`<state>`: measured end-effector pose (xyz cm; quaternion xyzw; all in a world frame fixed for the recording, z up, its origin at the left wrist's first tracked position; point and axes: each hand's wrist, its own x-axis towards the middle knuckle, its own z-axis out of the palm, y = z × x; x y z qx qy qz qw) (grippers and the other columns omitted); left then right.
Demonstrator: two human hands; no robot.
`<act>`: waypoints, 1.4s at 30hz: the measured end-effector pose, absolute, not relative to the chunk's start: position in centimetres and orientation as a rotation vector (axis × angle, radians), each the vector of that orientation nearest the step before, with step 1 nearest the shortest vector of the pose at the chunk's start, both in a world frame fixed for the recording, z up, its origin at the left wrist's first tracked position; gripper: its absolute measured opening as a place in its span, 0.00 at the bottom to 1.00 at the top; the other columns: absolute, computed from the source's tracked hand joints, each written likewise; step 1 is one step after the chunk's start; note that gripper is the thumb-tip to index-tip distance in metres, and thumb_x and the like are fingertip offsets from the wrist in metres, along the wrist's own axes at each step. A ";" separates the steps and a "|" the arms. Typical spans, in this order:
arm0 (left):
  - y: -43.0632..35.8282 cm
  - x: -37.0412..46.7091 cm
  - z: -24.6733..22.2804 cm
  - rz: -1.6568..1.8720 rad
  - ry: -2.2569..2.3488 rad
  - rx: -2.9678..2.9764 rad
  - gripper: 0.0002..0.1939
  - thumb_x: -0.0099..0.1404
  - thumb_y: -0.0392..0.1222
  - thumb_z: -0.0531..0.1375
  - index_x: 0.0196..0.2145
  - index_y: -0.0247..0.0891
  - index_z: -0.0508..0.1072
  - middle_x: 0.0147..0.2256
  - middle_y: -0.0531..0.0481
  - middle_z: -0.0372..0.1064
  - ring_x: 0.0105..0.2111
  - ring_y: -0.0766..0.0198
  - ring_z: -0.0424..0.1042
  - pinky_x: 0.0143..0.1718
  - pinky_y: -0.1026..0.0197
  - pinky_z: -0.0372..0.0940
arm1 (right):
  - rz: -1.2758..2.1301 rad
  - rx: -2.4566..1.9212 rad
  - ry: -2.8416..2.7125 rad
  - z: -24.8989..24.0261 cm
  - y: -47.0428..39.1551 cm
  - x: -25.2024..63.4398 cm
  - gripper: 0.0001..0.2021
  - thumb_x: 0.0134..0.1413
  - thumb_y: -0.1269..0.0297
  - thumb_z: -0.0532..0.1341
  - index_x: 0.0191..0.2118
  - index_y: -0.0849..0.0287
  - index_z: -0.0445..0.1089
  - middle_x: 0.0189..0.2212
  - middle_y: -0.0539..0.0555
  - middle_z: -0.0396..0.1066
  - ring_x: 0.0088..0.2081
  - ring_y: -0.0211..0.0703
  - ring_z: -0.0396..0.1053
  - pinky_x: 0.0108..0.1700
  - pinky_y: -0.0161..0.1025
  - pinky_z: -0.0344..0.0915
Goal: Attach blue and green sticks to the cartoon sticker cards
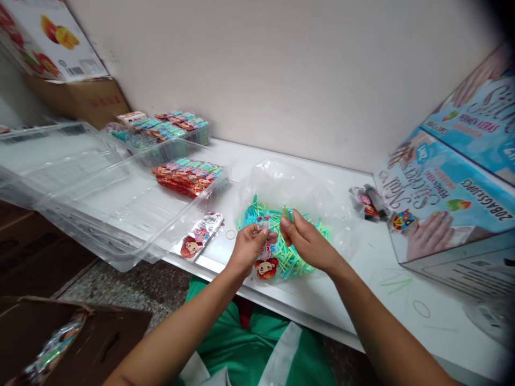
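In my left hand (248,247) I pinch the top of a printed plastic packet (266,268), which hangs down with a red-haired cartoon face at its lower end. My right hand (309,240) is closed around a small bundle of green and blue thin sticks (288,213), their ends poking out above the thumb. Both hands are over a clear plastic bag (277,174) that lies open, full of loose green and blue plastic sticks (295,262). Left of my hands, a stack of flat printed packets (197,236) lies near the table's front edge.
A clear plastic bin (132,252) stands at left, with filled red packets (187,177) grouped beyond its wall. More packets fill a container (161,131) behind. Blue printed cartons (450,193) stand at right. An open brown carton (116,327) sits below the table, lower left.
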<state>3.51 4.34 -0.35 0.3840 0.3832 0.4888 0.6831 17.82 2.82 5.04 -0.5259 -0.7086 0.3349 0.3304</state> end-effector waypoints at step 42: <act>3.3 -0.7 -0.7 1.186 1.032 2.587 0.06 0.61 0.37 0.56 0.36 0.37 0.72 0.30 0.50 0.75 0.31 0.63 0.73 0.48 0.50 0.61 | 0.607 -1.545 -2.979 8.2 2.5 18.6 0.15 0.62 0.57 0.45 0.36 0.60 0.63 0.26 0.56 0.69 0.25 0.41 0.63 0.24 0.35 0.48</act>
